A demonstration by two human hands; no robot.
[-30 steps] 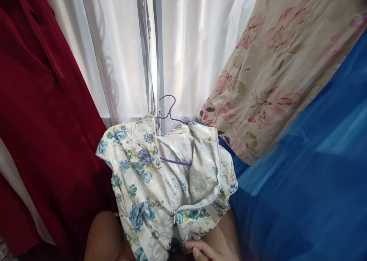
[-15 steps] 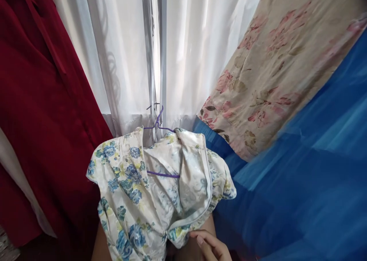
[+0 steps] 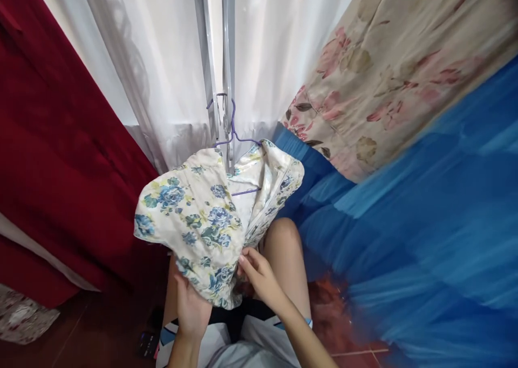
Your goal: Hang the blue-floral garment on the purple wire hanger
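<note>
A white floral blouse (image 3: 202, 206) with blue flowers and yellow-green leaves hangs on a purple hanger (image 3: 233, 133). The hanger's hook is over a metal fitting by the grey bars. My left hand (image 3: 194, 306) is at the blouse's lower left side, its fingers tucked behind the cloth and partly hidden. Closed in a pinch, my right hand (image 3: 259, 276) grips the front edge of the opening near the bottom. Through the neckline the hanger's lower bar shows, with the right front panel folded back.
Grey metal bars (image 3: 229, 44) rise before a white curtain (image 3: 162, 60). Dark red cloth (image 3: 60, 141) hangs at left. To the right are beige floral cloth (image 3: 364, 98) and blue gauzy fabric (image 3: 437, 222). My bare knees (image 3: 283, 244) are below, above a reddish tiled floor (image 3: 93, 330).
My left hand has come into view at the blouse. My right hand has moved up and left onto the front edge. The view has tilted down, showing my legs.
</note>
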